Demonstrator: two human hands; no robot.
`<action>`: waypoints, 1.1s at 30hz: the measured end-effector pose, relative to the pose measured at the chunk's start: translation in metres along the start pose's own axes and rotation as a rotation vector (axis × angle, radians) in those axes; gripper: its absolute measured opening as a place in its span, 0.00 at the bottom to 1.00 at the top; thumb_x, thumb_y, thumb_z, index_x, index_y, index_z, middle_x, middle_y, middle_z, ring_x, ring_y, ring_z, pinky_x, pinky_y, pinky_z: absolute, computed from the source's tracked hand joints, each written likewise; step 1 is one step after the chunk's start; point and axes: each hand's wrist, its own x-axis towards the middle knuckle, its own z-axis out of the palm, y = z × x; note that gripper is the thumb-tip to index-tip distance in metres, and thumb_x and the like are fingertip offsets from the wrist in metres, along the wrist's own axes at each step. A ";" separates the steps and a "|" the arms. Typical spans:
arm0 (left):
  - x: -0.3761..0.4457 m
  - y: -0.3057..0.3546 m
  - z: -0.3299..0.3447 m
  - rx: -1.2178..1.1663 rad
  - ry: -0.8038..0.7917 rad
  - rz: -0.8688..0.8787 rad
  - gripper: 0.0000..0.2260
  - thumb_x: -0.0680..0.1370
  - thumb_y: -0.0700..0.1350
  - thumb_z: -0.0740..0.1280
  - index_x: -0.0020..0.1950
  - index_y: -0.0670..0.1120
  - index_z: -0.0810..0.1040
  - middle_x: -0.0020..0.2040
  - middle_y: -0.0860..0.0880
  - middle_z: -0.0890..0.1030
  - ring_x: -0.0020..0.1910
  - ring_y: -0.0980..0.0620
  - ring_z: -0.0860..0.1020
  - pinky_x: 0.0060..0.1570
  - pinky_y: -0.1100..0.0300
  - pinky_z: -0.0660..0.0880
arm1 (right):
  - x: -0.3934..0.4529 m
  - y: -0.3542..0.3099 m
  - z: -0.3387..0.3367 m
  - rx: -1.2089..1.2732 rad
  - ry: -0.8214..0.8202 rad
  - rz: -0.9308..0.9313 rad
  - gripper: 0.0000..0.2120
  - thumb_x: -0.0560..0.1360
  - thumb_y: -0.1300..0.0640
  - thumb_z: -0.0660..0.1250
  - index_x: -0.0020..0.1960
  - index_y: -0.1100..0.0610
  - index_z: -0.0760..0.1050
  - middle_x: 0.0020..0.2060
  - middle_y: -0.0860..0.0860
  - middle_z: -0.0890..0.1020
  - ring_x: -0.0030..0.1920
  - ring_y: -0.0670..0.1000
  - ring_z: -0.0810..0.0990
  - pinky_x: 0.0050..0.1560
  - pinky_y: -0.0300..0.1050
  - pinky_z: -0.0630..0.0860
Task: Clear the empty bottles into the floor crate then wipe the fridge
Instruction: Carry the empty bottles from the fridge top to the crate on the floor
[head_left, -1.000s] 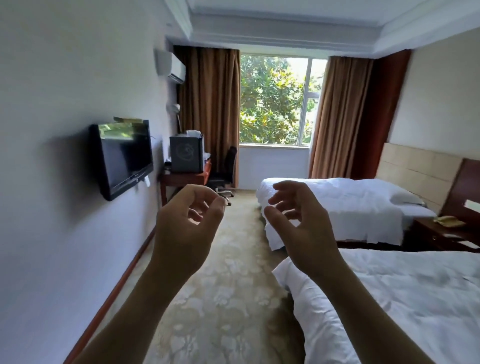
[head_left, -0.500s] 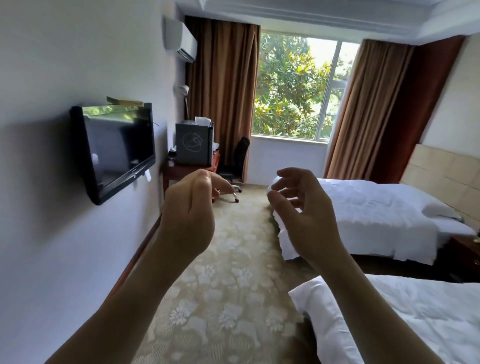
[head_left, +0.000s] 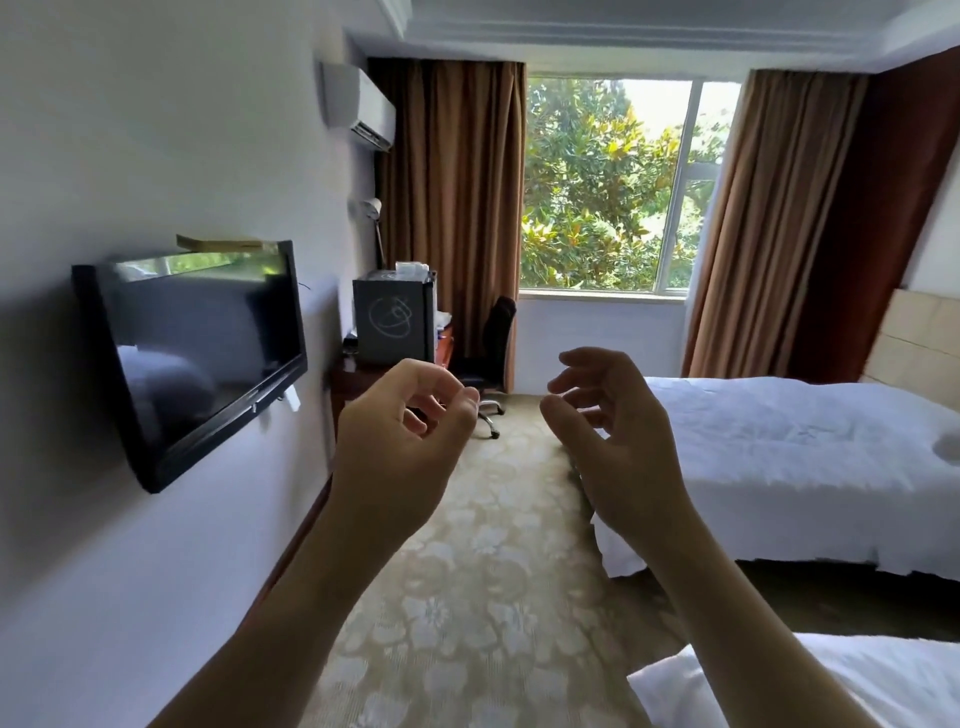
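Observation:
A small dark grey fridge (head_left: 390, 318) stands on a wooden desk (head_left: 349, 375) at the far left, by the curtain, with scribbled marks on its side and some clear things on top that I cannot make out. My left hand (head_left: 400, 441) and my right hand (head_left: 618, 441) are raised in front of me over the carpet, far short of the fridge. Both hold nothing; their fingers are loosely curled and apart. No crate is in view.
A black TV (head_left: 197, 358) juts from the left wall. A black office chair (head_left: 491, 353) stands by the desk. Two white beds (head_left: 779, 457) line the right side, leaving a carpeted aisle (head_left: 493, 571) between wall and beds toward the window (head_left: 608, 182).
The view has moved forward down the aisle; the TV, fridge and window appear nearer. Both hands stay raised and empty, fingers shifting slightly.

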 end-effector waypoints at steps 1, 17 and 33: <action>0.012 -0.013 0.015 0.007 0.001 0.003 0.03 0.74 0.49 0.68 0.42 0.52 0.78 0.35 0.56 0.80 0.36 0.59 0.79 0.34 0.68 0.74 | 0.013 0.018 0.000 0.004 -0.001 -0.004 0.15 0.71 0.53 0.70 0.57 0.52 0.74 0.45 0.45 0.82 0.45 0.43 0.82 0.43 0.35 0.78; 0.241 -0.171 0.208 0.029 -0.008 0.103 0.02 0.73 0.49 0.70 0.44 0.54 0.78 0.43 0.59 0.82 0.41 0.57 0.81 0.37 0.70 0.74 | 0.274 0.242 0.017 0.065 0.035 -0.106 0.14 0.71 0.52 0.69 0.56 0.51 0.74 0.43 0.43 0.82 0.43 0.45 0.82 0.41 0.37 0.79; 0.474 -0.485 0.296 0.054 0.071 0.082 0.07 0.71 0.57 0.66 0.45 0.58 0.78 0.45 0.61 0.82 0.44 0.56 0.81 0.42 0.57 0.78 | 0.526 0.502 0.219 0.005 -0.106 -0.151 0.15 0.71 0.55 0.69 0.57 0.55 0.75 0.43 0.45 0.82 0.42 0.44 0.82 0.39 0.32 0.76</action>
